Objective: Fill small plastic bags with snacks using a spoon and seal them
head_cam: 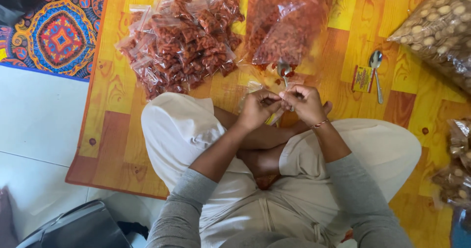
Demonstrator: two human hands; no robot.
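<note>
Both hands meet over the person's crossed legs: the left hand (256, 108) and the right hand (305, 103) pinch the top of a small clear pouch (273, 118) between their fingertips, thumbs almost touching; most of the pouch is hidden behind the fingers. Just beyond the hands, a big open bag (287, 32) of reddish snacks lies on the yellow-orange mat (117, 130), with a spoon (283, 71) stuck in its mouth. To its left sits a heap of filled pouches (184, 37) of the same snack. Right of the hands lie a second spoon (376, 73) and a small red-and-yellow packet (362, 78). A bag of pale round snacks (439, 24) fills the top right corner.
</note>
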